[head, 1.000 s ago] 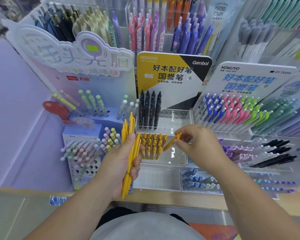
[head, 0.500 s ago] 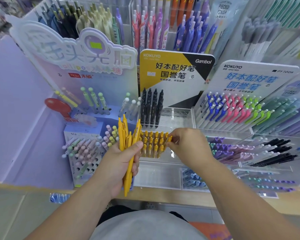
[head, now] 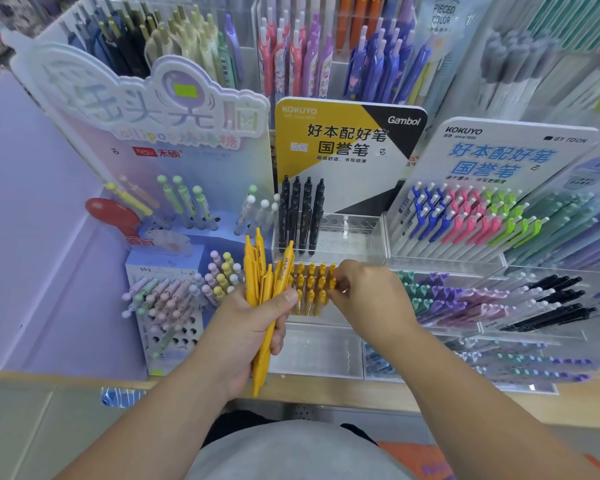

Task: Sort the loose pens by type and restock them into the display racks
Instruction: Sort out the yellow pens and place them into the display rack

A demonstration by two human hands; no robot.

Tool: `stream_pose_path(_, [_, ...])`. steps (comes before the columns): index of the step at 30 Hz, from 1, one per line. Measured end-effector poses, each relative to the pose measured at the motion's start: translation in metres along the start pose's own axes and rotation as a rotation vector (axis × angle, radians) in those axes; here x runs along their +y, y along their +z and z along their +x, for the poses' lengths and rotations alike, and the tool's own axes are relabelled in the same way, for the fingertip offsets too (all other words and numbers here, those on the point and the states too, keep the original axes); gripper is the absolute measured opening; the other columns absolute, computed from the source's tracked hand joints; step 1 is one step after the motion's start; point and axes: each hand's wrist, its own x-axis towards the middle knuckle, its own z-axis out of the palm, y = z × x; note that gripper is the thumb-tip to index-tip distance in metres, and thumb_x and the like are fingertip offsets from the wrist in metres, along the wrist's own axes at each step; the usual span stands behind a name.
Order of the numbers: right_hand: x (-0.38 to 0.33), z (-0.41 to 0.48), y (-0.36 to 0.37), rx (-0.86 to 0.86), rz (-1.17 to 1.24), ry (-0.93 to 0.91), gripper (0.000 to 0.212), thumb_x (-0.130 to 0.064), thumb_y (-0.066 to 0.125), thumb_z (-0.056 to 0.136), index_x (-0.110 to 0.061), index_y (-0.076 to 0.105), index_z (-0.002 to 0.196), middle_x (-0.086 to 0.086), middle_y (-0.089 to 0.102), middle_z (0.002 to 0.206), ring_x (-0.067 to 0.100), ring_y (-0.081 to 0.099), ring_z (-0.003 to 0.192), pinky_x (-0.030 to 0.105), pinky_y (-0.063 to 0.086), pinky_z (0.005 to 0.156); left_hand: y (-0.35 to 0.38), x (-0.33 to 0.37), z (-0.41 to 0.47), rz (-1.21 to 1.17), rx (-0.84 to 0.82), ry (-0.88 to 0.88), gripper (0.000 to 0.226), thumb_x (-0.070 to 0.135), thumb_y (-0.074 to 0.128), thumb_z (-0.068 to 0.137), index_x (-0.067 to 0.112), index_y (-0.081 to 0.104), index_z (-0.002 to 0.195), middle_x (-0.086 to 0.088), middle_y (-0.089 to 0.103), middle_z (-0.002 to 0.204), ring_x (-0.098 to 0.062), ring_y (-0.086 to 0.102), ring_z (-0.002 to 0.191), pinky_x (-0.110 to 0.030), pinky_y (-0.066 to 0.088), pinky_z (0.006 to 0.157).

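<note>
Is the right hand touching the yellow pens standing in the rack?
Touching. The head view shows the right hand with its fingertips curled onto the right edge of the racked yellow pens, with no gap between them.

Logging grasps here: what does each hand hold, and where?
Left hand grips a bundle of yellow pens around mid-barrel. Right hand is at the racked pens; any grip there cannot be told.

The right hand (head: 368, 296) hides its own fingertips.
</note>
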Motion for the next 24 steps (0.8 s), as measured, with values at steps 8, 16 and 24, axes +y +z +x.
stream_pose_path(8, [-0.017,-0.012,-0.046,0.104,0.536,0.109,0.012,-0.024,0.074,0.084,-0.023,0.069,0.095,-0.005,0.068,0.073,0.012,0.058,0.057,0.03,0.052,0.06,0.005,0.005,-0.001,0.059,-0.196,0.041,0.026,0.03,0.082,0.073,0.014,0.062,0.075,-0.011,0.039,0.06,-0.02,0.033,0.045,-0.029,0.032,0.048])
stream_pose_path(16, [-0.017,-0.014,-0.069,-0.233,1.467,0.209,0.016,-0.01,0.064,0.087,-0.011,0.075,0.099,0.005,0.062,0.068,0.015,0.051,0.052,0.027,0.038,0.054,0.022,0.019,-0.004,-0.042,-0.397,-0.019,0.021,0.028,0.081,0.072,0.018,0.063,0.069,-0.007,0.043,0.055,-0.014,0.038,0.039,-0.025,0.027,0.045])
stream_pose_path(24, [-0.002,-0.015,-0.074,-0.298,1.401,0.018,0.019,-0.013,0.059,0.093,-0.009,0.071,0.107,0.007,0.062,0.076,0.016,0.049,0.06,0.025,0.042,0.057,0.028,0.027,0.001,-0.024,-0.433,-0.039,0.025,0.031,0.08,0.073,0.014,0.061,0.074,-0.007,0.047,0.056,-0.014,0.039,0.039,-0.024,0.029,0.044])
